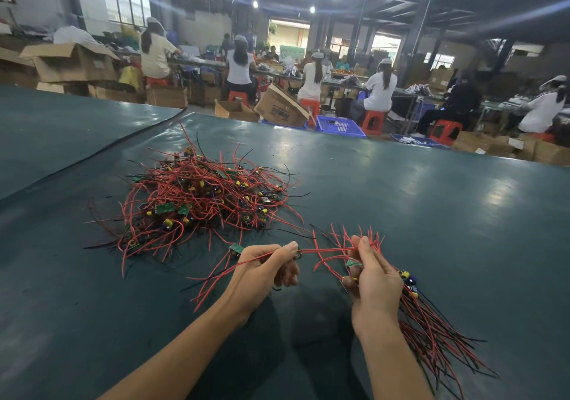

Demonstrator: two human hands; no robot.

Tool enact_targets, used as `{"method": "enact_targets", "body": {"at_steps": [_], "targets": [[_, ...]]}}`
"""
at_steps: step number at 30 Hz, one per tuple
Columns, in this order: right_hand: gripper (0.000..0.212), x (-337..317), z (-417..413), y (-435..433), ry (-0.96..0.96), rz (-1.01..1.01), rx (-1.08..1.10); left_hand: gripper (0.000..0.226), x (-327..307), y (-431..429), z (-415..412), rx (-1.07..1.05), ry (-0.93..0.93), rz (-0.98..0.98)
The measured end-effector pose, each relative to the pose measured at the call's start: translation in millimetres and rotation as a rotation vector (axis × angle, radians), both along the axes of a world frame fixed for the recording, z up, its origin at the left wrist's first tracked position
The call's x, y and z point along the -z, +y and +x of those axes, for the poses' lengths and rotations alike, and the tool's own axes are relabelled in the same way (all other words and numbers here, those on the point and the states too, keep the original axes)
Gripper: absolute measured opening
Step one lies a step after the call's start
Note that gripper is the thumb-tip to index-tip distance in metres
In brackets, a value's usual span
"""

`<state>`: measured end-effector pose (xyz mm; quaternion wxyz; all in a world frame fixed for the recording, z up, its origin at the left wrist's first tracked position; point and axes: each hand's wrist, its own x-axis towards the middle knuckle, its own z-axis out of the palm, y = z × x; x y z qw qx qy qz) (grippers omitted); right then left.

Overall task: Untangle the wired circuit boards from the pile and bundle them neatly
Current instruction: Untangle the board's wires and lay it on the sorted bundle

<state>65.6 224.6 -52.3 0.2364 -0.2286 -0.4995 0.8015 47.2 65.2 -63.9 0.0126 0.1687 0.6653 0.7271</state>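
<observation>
Here the person is in the middle of the sorting step. The left hand (265,271) pinches, between thumb and forefinger, the red wires of one small circuit board (236,249), held just above the bench (431,199). The right hand (374,279) is curled round a bundle (431,331) of freed boards, whose red and black wires hang down toward the lower right. Its fingertips also catch a red wire (327,249) that runs across to the left hand.

The pile (203,196) lies on the bench beyond the hands, a little to the left. It is much larger than the bundle, so I judge that most of the work remains.

The next move, I think, is to bring the loose board over to the bundle and lay its wires in the same direction. The stretched wire should be drawn gently, in case it loops round another.

Behind the bench a tilted cardboard box (282,111) carries blue print, upside down, which seems to read "Tempo". I am not sure of it. The boards themselves are too small for any marking to be read.
</observation>
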Motion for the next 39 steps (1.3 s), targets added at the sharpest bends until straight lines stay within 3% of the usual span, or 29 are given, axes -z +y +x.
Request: {"method": "enact_targets", "body": {"at_steps": [4, 8, 11, 17, 25, 34, 39], "targets": [[0.026, 5.0, 3.7, -16.4, 0.006, 0.106, -0.086, 0.041, 0.8, -0.4, -1.3, -0.017, -0.037, 0.016], [0.020, 9.2, 11.3, -42.9, 0.008, 0.282, -0.315, 0.044, 2.6, 0.5, -1.3, -0.026, -0.039, 0.004], [0.021, 10.4, 14.1, -50.0, 0.023, 0.312, -0.340, 0.041, 3.6, -0.6, -0.9, -0.003, -0.030, -0.018], [0.028, 12.0, 6.3, -36.5, -0.069, 0.165, -0.177, 0.038, 0.4, 1.9, 1.1, 0.025, -0.017, -0.099], [0.027, 6.7, -3.8, 0.9, -0.037, -0.040, 0.053, 0.040, -7.0, -4.2, 0.1, 0.032, 0.015, -0.074], [0.039, 3.7, 0.2, -1.6, 0.094, -0.033, 0.068, 0.031, -5.0, -8.6, -8.2, -0.122, -0.085, -0.066], [0.032, -4.6, 6.6, -3.7, 0.186, -0.092, -0.025, 0.030, -9.0, -8.0, -9.5, -0.086, -0.370, 0.291]]}}
